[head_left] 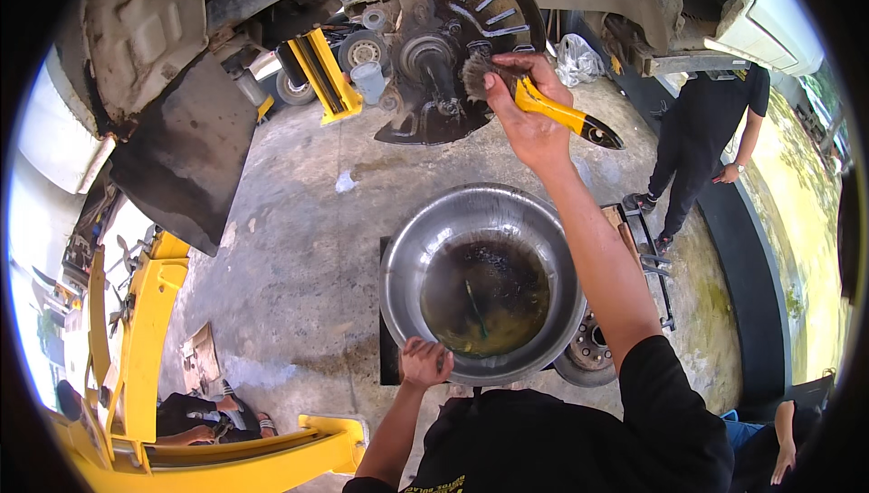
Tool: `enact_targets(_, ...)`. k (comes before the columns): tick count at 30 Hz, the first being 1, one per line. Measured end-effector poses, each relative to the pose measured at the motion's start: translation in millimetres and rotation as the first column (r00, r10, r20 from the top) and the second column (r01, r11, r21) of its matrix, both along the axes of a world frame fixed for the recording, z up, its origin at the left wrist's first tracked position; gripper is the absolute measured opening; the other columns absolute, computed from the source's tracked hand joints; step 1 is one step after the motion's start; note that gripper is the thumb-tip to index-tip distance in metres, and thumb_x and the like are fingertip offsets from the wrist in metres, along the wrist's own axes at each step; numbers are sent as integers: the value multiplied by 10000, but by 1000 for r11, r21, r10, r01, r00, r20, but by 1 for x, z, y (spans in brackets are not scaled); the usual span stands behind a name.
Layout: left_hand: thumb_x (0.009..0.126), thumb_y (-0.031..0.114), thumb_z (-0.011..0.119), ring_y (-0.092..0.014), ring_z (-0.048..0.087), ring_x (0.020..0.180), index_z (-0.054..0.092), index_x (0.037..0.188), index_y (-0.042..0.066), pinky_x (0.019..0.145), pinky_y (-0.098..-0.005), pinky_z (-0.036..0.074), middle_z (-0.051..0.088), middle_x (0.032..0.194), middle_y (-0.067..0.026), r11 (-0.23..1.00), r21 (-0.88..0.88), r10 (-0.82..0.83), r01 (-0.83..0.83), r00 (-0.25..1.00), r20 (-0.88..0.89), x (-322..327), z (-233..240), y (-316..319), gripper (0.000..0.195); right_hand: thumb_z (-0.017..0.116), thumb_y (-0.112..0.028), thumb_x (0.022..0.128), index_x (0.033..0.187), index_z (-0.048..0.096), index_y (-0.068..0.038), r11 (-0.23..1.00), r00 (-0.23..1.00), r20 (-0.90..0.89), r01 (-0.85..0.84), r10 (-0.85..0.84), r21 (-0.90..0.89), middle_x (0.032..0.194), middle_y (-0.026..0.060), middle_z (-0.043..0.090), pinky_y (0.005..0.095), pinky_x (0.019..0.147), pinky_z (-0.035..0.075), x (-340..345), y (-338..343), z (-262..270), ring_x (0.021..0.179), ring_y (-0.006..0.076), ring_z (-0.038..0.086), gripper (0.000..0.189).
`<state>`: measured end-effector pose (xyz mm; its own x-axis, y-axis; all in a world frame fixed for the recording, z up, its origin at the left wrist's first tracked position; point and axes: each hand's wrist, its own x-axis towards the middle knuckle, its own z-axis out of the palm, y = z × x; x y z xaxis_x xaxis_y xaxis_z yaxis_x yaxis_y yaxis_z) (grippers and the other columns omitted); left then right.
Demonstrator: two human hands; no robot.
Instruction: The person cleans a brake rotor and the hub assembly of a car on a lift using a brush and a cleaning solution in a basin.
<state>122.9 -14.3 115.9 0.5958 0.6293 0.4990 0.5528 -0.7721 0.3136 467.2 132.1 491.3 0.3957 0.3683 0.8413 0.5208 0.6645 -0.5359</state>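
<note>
My right hand (533, 113) grips a paintbrush (553, 109) with a yellow, black-tipped handle. Its grey bristles (477, 75) are up against, or very close to, the dark, wet-looking wheel hub and spindle (434, 65). Behind the hub is a brake dust shield (499, 1), also wet and dark. Below stands a wide stainless-steel basin (407, 262) with murky dark liquid (448, 303) in it. A thin green stick-like thing (476, 309) lies in the liquid. My left hand (426, 362) is curled over the basin's near rim.
A brake disc with hub (592, 347) lies right of the basin, near a metal frame (662, 276). Yellow lift arms (146, 330) flank the left. One person (709, 133) stands at right; others are partly seen at lower left and lower right. A mud flap (190, 153) hangs at left.
</note>
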Motion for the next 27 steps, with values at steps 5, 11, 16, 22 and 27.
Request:
enact_targets(5,875,255,722,-226,667,646,652,760,144,897,-434,463,637,639,10,1000,22,-14,13,998,65,2,-1,4,174,812,-99,888,1066,701,-32,915,933,65,332,-355,229,958,158,754,375,747,606,-11,38,-22,827,322,765,220)
enact_targets(11,925,226,684,-233,645,619,669,739,136,960,-443,424,618,608,5,997,-70,39,-35,998,58,3,11,1,208,805,-89,884,1056,694,-41,920,920,174,307,-352,243,943,163,740,372,713,610,-10,32,-26,810,338,762,210)
enact_targets(16,939,233,697,-217,650,614,671,741,145,971,-438,422,613,588,15,990,-139,32,-29,999,19,5,17,3,219,827,-89,879,1048,703,-42,887,896,157,363,-417,284,931,147,757,363,710,616,0,39,-27,791,306,776,215)
enact_targets(22,939,249,708,-212,679,642,652,729,161,978,-449,429,633,608,21,989,-134,61,-61,998,-4,4,14,-1,234,834,-78,886,1046,705,-39,865,896,60,404,-440,298,928,139,761,352,691,601,2,42,-21,767,297,764,209)
enact_targets(27,942,245,700,-223,666,629,632,711,160,969,-465,437,617,598,22,988,-138,62,-65,998,-26,6,14,0,256,834,-93,891,1050,688,-26,820,860,1,487,-511,301,954,150,756,364,690,602,0,44,-42,775,318,759,226)
